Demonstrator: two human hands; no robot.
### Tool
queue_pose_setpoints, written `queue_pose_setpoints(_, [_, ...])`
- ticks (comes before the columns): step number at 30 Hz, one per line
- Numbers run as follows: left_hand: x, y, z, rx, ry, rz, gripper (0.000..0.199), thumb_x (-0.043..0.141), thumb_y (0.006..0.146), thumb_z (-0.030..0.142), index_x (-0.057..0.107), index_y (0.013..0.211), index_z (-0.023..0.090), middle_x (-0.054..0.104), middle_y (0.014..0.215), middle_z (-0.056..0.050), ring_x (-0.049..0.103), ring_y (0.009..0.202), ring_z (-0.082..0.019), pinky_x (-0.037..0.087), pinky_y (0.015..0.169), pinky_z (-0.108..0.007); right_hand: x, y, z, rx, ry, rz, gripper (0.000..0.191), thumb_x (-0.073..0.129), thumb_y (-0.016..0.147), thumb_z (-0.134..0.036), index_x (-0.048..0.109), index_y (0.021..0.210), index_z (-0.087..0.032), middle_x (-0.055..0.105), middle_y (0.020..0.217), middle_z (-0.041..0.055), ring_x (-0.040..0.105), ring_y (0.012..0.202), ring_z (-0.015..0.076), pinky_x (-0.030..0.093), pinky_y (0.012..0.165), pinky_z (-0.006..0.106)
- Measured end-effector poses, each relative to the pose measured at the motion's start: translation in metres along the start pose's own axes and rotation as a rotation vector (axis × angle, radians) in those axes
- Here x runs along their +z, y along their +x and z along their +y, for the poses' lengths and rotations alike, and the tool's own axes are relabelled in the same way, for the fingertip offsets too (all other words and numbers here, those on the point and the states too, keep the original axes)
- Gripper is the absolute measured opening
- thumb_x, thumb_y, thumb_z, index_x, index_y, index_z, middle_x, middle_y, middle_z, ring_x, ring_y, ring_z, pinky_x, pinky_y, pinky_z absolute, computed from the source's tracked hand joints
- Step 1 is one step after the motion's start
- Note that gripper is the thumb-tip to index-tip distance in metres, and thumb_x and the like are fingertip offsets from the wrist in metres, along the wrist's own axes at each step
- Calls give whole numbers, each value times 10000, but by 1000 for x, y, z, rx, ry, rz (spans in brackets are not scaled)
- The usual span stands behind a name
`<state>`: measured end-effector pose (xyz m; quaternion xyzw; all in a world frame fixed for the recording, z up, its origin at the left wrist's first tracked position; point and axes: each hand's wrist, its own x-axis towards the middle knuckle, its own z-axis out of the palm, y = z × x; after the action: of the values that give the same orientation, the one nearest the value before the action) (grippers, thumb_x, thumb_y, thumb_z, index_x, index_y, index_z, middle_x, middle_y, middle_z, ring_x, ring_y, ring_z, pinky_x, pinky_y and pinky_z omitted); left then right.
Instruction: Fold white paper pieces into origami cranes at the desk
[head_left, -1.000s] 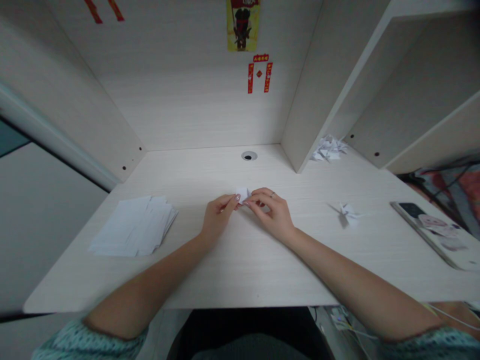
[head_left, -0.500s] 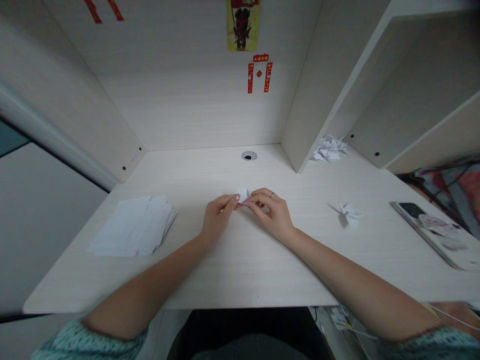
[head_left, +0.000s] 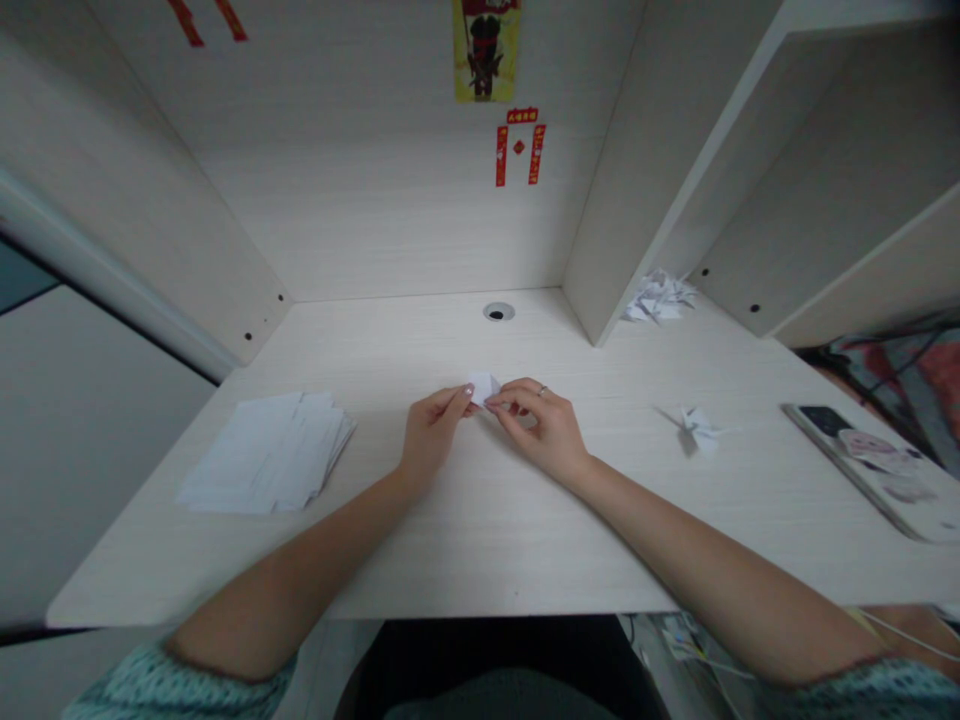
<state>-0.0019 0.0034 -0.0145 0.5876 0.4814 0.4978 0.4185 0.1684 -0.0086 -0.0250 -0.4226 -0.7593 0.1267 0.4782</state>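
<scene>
A small folded white paper [head_left: 482, 387] is held between both hands above the middle of the desk. My left hand [head_left: 435, 425] pinches its left side between thumb and fingers. On the right, my right hand [head_left: 544, 420], with a ring on one finger, pinches the paper's lower right edge. The fingertips cover part of the folds. A stack of white paper sheets [head_left: 262, 455] lies to the left of my left hand. One folded paper crane [head_left: 699, 428] rests on the desk to the right of my right hand.
Several folded white papers [head_left: 658, 297] are piled behind the upright divider [head_left: 622, 220]. A phone [head_left: 870, 465] lies at the right of the white desk [head_left: 480, 560]. A round cable hole [head_left: 499, 312] is near the back panel.
My left hand has shifted slightly left, and more of the small folded paper shows between the hands. My right hand has barely moved.
</scene>
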Motion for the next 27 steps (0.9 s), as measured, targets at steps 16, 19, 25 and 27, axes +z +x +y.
queue_pose_setpoints(16, [3, 0, 0, 32, -225, -221, 551, 581, 846, 388, 441, 1344, 200, 609, 1259, -121, 603, 1095, -196, 441, 965, -338, 6, 4, -2, 130, 251, -80, 72, 568, 785, -128, 577, 794, -199, 547, 736, -1, 516, 681, 140, 424, 657, 277])
queue_pose_setpoints(19, [1, 1, -1, 7, -215, -163, 518, 627, 812, 369, 489, 1282, 198, 627, 1217, -111, 640, 966, -173, 491, 863, -306, 6, 3, -1, 148, 255, -66, 29, 545, 843, -186, 567, 833, -203, 558, 770, 12, 525, 695, 147, 432, 658, 283])
queue_pose_setpoints(25, [0, 1, 1, -8, -209, -108, 490, 660, 783, 367, 532, 1227, 205, 636, 1183, -96, 647, 890, -158, 495, 806, -276, 2, 4, -4, 76, 129, -58, 66, 478, 909, -203, 532, 874, -212, 577, 830, 41, 548, 740, 167, 442, 677, 301])
queue_pose_setpoints(27, [1, 0, 2, -10, -228, -99, 487, 678, 770, 355, 543, 1212, 201, 642, 1167, -92, 646, 879, -150, 488, 808, -266, 0, 3, -5, 33, 75, -39, 74, 466, 907, -170, 522, 885, -214, 575, 855, 50, 550, 768, 174, 439, 686, 305])
